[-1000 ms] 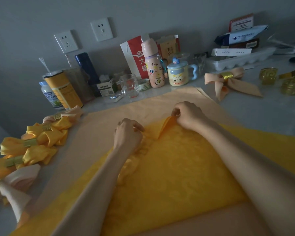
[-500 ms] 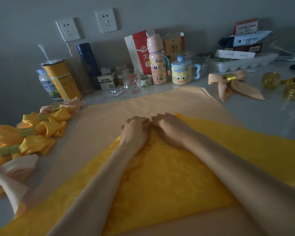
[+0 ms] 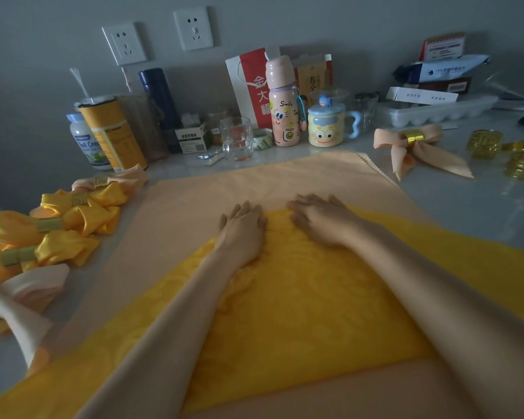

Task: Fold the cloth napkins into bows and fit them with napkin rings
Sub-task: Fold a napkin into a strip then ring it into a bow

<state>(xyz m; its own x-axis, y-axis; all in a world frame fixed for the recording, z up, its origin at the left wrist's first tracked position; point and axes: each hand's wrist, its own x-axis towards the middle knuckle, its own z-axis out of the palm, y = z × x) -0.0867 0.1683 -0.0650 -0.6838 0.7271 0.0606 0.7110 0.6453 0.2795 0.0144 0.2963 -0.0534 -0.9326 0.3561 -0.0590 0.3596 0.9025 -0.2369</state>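
Observation:
A yellow patterned napkin [image 3: 315,313] lies spread on top of a larger peach napkin [image 3: 254,182] on the counter. My left hand [image 3: 242,231] lies flat on the yellow napkin's far point, fingers straight. Beside it, a small gap apart, my right hand [image 3: 321,219] presses flat on the same far edge. A finished peach bow [image 3: 418,149] with a gold ring lies at the right. Loose gold napkin rings [image 3: 486,143] sit further right. Several finished yellow and peach bows [image 3: 73,225] lie at the left edge.
Along the back wall stand a canister [image 3: 112,134], a dark flask [image 3: 159,95], a glass mug [image 3: 236,137], a pink bottle [image 3: 282,107], a cartoon mug [image 3: 327,125] and an egg tray [image 3: 436,111] with boxes. Bare grey counter [image 3: 466,201] shows to the right.
One second ago my hands pinched the yellow napkin's lifted corner. They laid it down, came together, and now lie flat and slightly apart on the cloth.

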